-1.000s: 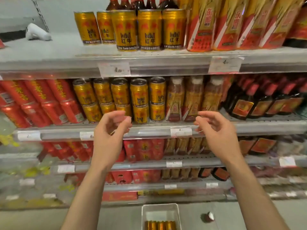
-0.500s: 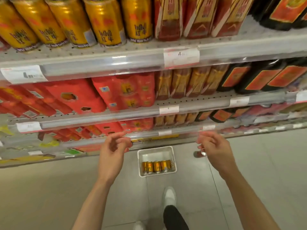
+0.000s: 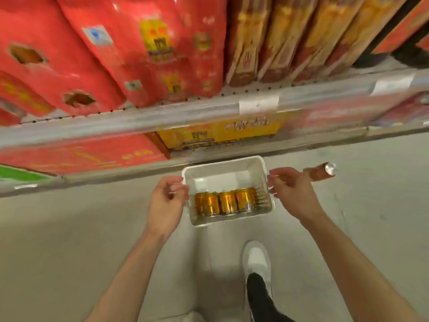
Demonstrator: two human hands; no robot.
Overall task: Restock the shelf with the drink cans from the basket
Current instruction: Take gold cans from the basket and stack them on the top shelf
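A white basket (image 3: 228,168) sits on the floor below the lowest shelf edge. Gold drink cans (image 3: 226,202) lie side by side in its near half; the far half is bare. My left hand (image 3: 166,201) hovers at the basket's left rim, fingers loosely curled, holding nothing. My right hand (image 3: 291,192) hovers at the right rim, fingers apart and empty. Whether either hand touches the rim I cannot tell.
A low shelf rail (image 3: 209,117) with a white price tag (image 3: 258,105) runs across above the basket. Red packs (image 3: 130,49) and gold cartons (image 3: 278,43) stand on it. A small brown bottle (image 3: 319,174) lies on the floor at the right. My white shoe (image 3: 256,259) is behind the basket.
The view has dropped from the upper shelves of gold cans down to the floor. Both empty hands have come down to either side of the basket.
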